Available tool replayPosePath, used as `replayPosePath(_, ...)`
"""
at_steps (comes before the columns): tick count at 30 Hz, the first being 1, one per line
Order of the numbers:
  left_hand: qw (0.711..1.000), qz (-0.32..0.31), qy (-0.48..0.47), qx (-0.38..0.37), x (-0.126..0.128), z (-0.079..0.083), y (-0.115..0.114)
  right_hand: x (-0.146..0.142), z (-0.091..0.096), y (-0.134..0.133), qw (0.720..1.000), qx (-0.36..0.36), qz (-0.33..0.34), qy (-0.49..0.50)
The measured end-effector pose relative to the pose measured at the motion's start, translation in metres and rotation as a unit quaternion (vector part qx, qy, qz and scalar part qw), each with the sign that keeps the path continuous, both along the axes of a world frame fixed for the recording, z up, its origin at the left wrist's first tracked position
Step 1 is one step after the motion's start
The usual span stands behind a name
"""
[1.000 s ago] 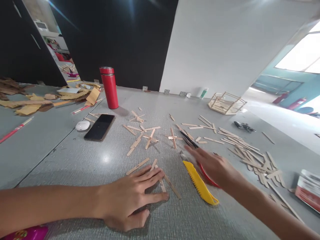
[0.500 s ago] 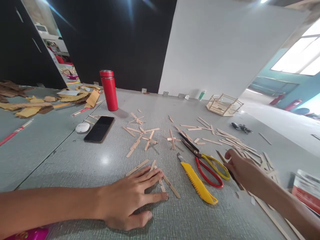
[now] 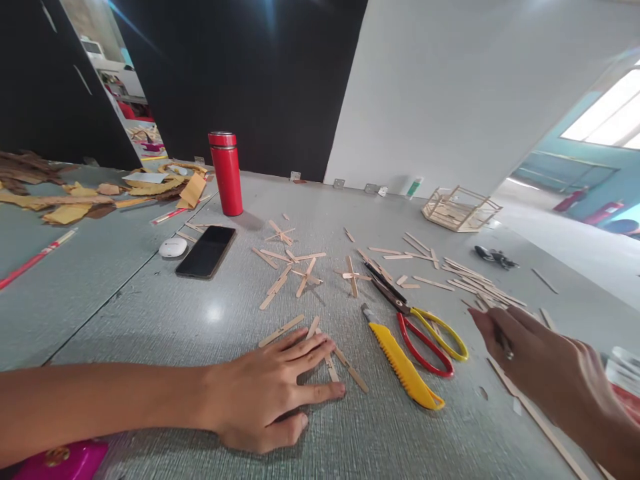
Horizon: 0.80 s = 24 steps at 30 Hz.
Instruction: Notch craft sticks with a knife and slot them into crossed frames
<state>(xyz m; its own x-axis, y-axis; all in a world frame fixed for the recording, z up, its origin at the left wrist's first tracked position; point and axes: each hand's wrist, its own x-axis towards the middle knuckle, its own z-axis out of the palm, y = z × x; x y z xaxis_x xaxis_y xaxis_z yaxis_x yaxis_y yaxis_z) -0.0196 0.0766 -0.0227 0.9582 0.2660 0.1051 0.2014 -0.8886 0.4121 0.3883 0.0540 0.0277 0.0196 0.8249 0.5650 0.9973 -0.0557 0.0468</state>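
My left hand lies flat, palm down, on the grey table. Its fingertips press on a small cluster of wooden craft sticks. My right hand hovers low at the right, over a loose pile of long sticks. A thin dark stick shows between its fingers. Between the two hands lie a yellow utility knife and red-and-yellow scissors. Neither hand touches them.
Crossed stick pieces lie mid-table. Further left are a black phone, a white earbud case and a red flask. A stick frame stands at the back right, cardboard scraps at the far left, a pink object at the near left edge.
My right hand let go of the scissors, moved right to the stick pile and now has a thin stick between its fingers. My left hand stayed put.
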Motion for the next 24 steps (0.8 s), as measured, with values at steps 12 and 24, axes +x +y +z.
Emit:
replayPosePath(12, 1.0, 0.001, 0.014, 0.015, 0.002, 0.003, 0.001, -0.18, -0.04, -0.034, 0.702, -0.314, 0.19, 0.61)
replayPosePath(24, 1.0, 0.0, 0.002, 0.03, 0.001, 0.0, 0.003, -0.176, -0.048, -0.014, 0.79, -0.318, 0.174, 0.494)
